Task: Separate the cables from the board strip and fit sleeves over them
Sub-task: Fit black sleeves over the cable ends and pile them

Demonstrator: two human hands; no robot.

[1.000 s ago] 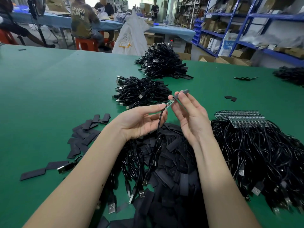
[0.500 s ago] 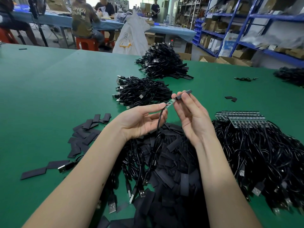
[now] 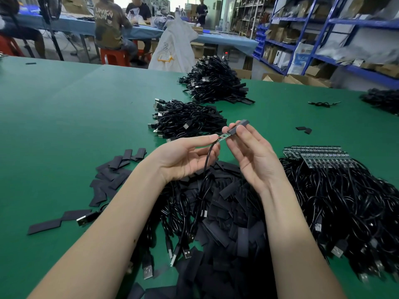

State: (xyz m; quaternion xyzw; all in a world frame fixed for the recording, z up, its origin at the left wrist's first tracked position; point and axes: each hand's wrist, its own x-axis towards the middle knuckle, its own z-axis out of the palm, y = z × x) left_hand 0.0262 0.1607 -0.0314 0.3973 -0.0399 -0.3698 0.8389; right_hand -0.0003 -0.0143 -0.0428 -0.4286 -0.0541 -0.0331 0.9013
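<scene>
Our right fingertips [image 3: 234,128] pinch a short black sleeve [image 3: 239,125]; the rest of our right hand [image 3: 251,154] is loose and half open, palm turned toward us; our left fingertips [image 3: 212,137] pinch the top of one black cable [image 3: 207,157], right where it joins a tiny green board [image 3: 224,136]; the other fingers of our left hand [image 3: 183,157] curl softly and hold nothing.

The sleeve is only partly on; most of the little board shows bare between our two hands; we think the sleeve needs to slide down over it.

What could go wrong? If we push the sleeve at a slant, its mouth could catch on a corner of the board and fold; if we push too hard, the board could bend where the cable joins it, and that spot looks weak; if our left pinch slips, the cable could drop into the pile of sleeves [image 3: 226,212] below our wrists and get lost there.

The cable hangs down into that pile, so a tug could drag other cables along.

Further out, the board strip [image 3: 319,155] lies on a big heap of cables [image 3: 345,201] to our right; two bundles [image 3: 187,119] sit on the green table [image 3: 64,126] ahead.
</scene>
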